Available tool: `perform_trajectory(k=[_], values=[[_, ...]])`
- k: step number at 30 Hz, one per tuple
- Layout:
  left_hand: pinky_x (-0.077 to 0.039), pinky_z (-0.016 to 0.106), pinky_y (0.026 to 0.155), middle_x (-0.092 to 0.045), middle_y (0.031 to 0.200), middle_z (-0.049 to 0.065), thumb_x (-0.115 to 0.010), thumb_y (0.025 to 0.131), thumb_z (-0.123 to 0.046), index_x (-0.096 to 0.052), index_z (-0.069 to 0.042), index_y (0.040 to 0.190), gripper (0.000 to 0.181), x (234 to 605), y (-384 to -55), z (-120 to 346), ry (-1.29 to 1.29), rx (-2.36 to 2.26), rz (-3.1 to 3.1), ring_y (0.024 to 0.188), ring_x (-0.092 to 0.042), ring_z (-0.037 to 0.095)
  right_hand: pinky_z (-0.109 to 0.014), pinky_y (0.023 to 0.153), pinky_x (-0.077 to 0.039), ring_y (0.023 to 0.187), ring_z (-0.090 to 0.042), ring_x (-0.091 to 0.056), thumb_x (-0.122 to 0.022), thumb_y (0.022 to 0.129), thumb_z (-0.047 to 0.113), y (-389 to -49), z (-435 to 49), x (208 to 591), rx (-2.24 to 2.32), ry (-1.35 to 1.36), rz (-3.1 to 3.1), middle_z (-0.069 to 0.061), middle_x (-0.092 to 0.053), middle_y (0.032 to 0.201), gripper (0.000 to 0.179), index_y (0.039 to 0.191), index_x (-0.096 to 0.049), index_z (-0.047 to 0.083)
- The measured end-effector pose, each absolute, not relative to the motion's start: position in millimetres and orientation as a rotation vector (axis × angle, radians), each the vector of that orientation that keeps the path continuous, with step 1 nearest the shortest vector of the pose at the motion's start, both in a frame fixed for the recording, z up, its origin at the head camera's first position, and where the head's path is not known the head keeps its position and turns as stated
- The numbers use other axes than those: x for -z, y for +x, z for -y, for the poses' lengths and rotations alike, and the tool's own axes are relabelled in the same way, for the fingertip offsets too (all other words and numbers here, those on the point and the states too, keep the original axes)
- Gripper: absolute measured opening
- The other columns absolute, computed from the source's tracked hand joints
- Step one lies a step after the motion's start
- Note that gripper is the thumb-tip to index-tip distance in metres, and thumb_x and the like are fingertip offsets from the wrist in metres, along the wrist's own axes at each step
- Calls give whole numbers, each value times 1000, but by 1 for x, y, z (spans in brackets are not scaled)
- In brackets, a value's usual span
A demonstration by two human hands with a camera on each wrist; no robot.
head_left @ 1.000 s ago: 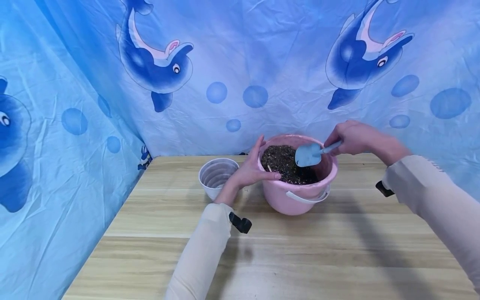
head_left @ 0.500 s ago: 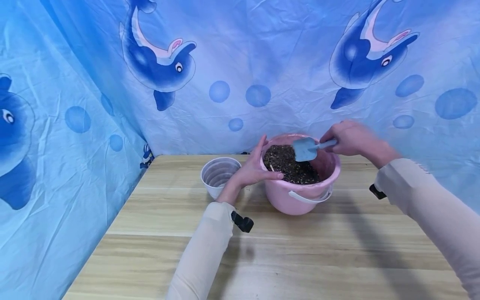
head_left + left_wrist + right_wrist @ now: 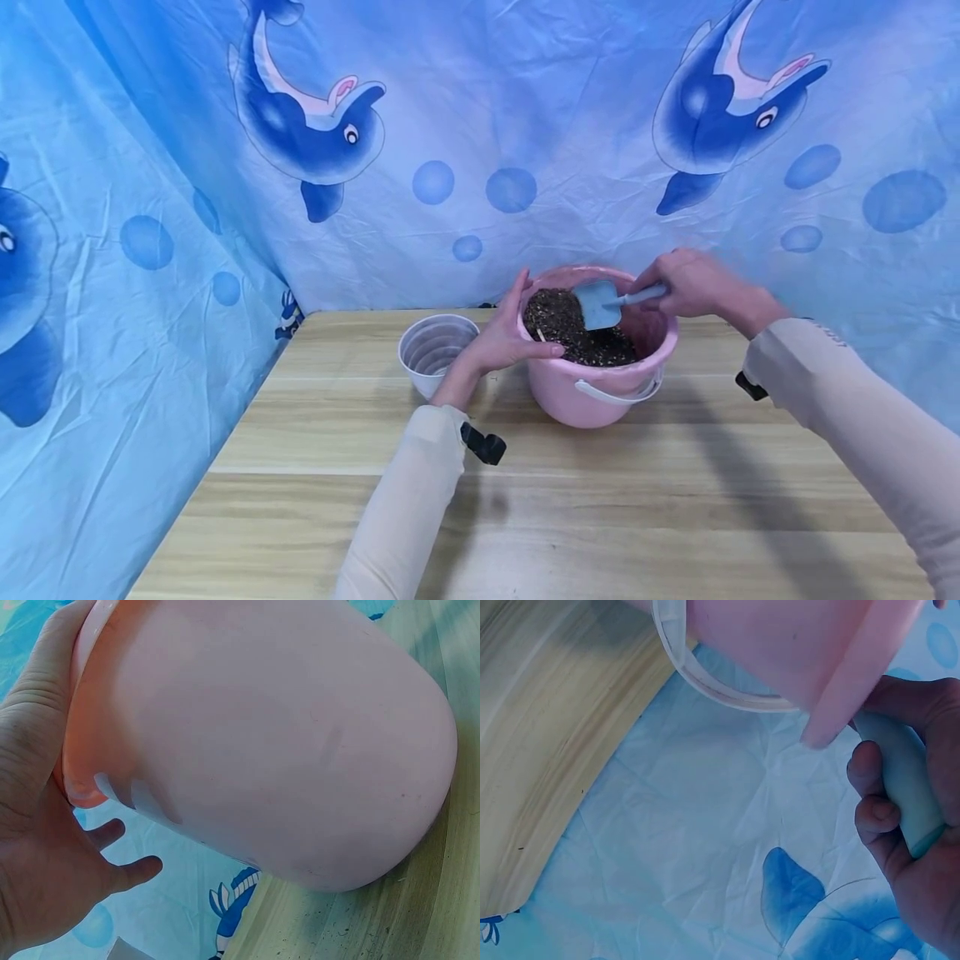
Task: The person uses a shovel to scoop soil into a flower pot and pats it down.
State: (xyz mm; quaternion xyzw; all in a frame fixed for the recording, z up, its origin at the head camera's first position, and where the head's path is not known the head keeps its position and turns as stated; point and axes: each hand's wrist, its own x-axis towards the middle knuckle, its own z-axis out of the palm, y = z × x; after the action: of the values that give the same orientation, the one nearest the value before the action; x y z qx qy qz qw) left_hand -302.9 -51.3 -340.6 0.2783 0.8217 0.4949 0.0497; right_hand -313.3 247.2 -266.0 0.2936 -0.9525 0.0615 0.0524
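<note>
A pink bucket [image 3: 577, 400] of dark soil [image 3: 558, 317] stands near the table's back edge. My left hand [image 3: 498, 337] holds its left rim, the thumb lying over the front edge; in the left wrist view, two fingertips point past the wall without touching it. My right hand [image 3: 693, 282] grips the handle of a light blue hand trowel [image 3: 598, 306], whose blade is inside the bucket against the soil. In the right wrist view, fingers curl round the trowel handle [image 3: 904, 780] beside the bucket's rim. Whether the blade carries soil, I cannot tell.
Left of the bucket stands a white plastic pot [image 3: 427, 346], partly behind my left wrist. The bucket's white handle [image 3: 615, 396] hangs down its front. A blue dolphin-print cloth [image 3: 450, 100] rises behind the wooden table [image 3: 585, 517].
The trowel in my right hand has moved leftward and slightly back over the soil. My left hand keeps its place on the bucket; the bucket and pot have stayed put.
</note>
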Motion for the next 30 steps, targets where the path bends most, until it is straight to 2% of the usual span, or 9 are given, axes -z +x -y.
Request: perform_trajectory(k=[1, 5, 8, 15, 22, 30], values=[[-19, 51, 115, -5, 161, 7, -87, 71, -23, 12, -28, 154, 129, 340, -303, 52, 848, -1506, -2502, 147, -14, 26, -34, 61, -45, 65, -14, -53, -74, 77, 10, -313, -246, 266, -189, 897, 2902, 6, -69, 76, 24, 100, -78, 17], [-20, 51, 115, -9, 161, -1, -88, 69, -28, 10, -39, 152, 129, 351, -311, 51, 837, -1529, -2526, 146, -17, 22, -35, 63, -46, 67, -14, -53, -73, 74, 5, -310, -243, 267, -190, 927, 2928, 6, -68, 76, 28, 100, -78, 15], [-22, 51, 115, -11, 160, -4, -89, 67, -30, 9, -43, 151, 130, 352, -311, 51, 832, -1544, -2531, 145, -19, 21, -34, 62, -47, 66, -14, -53, -72, 73, 1, -308, -241, 268, -214, 954, 2948, 6, -68, 75, 29, 99, -78, 13], [-22, 50, 115, -12, 160, -4, -89, 67, -31, 8, -43, 151, 129, 351, -309, 51, 833, -1544, -2537, 145, -19, 20, -31, 59, -46, 63, -10, -53, -70, 71, -3, -302, -238, 270, -242, 1018, 2927, 5, -70, 76, 29, 94, -79, 13], [-23, 49, 115, -9, 161, 1, -88, 69, -29, 9, -39, 152, 129, 351, -309, 52, 864, -1553, -2504, 146, -17, 16, -28, 56, -45, 62, -9, -53, -71, 72, -4, -295, -236, 269, -374, 1092, 2957, 5, -73, 78, 28, 93, -79, 13], [-21, 48, 115, -9, 160, -9, -89, 68, -32, 10, -41, 151, 129, 350, -309, 52, 836, -1539, -2519, 145, -18, 13, -23, 59, -48, 67, -6, -57, -76, 75, 6, -296, -232, 267, -561, 1177, 3032, 4, -74, 82, 18, 91, -79, 12]])
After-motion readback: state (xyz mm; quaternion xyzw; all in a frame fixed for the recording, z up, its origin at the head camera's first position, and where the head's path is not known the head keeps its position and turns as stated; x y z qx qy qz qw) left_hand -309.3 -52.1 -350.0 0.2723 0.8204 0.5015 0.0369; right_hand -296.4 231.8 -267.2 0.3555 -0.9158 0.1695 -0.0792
